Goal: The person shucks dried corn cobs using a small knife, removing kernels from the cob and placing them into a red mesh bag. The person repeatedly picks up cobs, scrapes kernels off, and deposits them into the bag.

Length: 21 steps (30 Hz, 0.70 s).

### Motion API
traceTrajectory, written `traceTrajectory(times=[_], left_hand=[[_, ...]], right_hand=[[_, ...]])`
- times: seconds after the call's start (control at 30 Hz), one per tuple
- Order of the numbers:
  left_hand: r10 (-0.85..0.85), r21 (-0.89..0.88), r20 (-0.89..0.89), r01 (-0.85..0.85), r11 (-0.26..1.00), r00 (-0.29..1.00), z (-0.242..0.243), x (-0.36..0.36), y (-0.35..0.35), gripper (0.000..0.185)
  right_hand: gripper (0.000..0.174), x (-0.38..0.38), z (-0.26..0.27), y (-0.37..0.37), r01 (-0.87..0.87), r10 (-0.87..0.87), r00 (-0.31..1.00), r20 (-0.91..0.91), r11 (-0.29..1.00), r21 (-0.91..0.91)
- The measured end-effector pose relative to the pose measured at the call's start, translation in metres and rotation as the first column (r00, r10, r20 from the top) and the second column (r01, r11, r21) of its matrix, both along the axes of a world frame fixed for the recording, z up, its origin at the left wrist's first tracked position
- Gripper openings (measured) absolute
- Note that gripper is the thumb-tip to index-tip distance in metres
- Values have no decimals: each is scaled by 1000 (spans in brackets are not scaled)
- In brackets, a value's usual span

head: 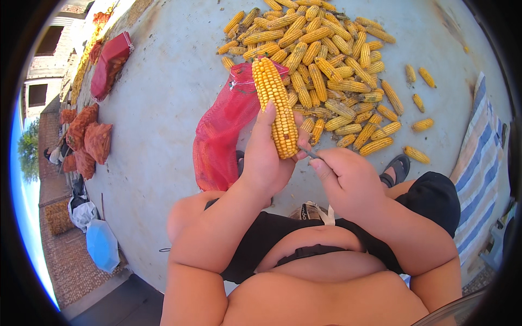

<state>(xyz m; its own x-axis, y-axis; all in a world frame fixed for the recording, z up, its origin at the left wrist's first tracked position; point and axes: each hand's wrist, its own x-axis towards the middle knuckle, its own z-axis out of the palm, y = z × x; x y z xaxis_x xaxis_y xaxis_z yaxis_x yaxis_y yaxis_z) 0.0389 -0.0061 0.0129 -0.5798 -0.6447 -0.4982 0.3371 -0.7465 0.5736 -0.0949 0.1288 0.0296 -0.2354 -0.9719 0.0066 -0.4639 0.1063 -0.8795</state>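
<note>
An ear of yellow corn (275,106) stands tilted in my left hand (267,150), thumb along its near side and fingers wrapped behind. Its husk is off, and a dark spot marks a kernel near the lower end. My right hand (346,175) grips a thin grey pointed tool (308,153), its tip close to the ear's lower end; whether it touches I cannot tell. Most of the tool is hidden in the fist. Beyond both hands lies a heap of husked corn ears (326,73). A red mesh sack (220,134) with corn inside lies left of my left hand.
Several loose ears (423,124) lie right of the heap on the concrete floor (155,102). Filled mesh sacks (98,138) and a dark red sack (110,67) stand at the left. A blue umbrella (102,245) is lower left, a striped sheet (477,175) at right.
</note>
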Motion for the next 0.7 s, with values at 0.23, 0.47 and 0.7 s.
traceTrajectory(times=[0.23,0.47,0.7], left_hand=[[-12,24,-73,14,1000,997,6,6,1,46],[-96,1,-216,99,995,972,-2,8,15,44],[-95,-41,-180,89,995,979,-7,5,17,44]], right_hand=[[21,-8,-4,-2,80,-80,991,106,997,0],[43,-2,-6,-6,95,-132,949,285,986,140],[47,-3,-19,-7,-45,-32,841,540,991,130]])
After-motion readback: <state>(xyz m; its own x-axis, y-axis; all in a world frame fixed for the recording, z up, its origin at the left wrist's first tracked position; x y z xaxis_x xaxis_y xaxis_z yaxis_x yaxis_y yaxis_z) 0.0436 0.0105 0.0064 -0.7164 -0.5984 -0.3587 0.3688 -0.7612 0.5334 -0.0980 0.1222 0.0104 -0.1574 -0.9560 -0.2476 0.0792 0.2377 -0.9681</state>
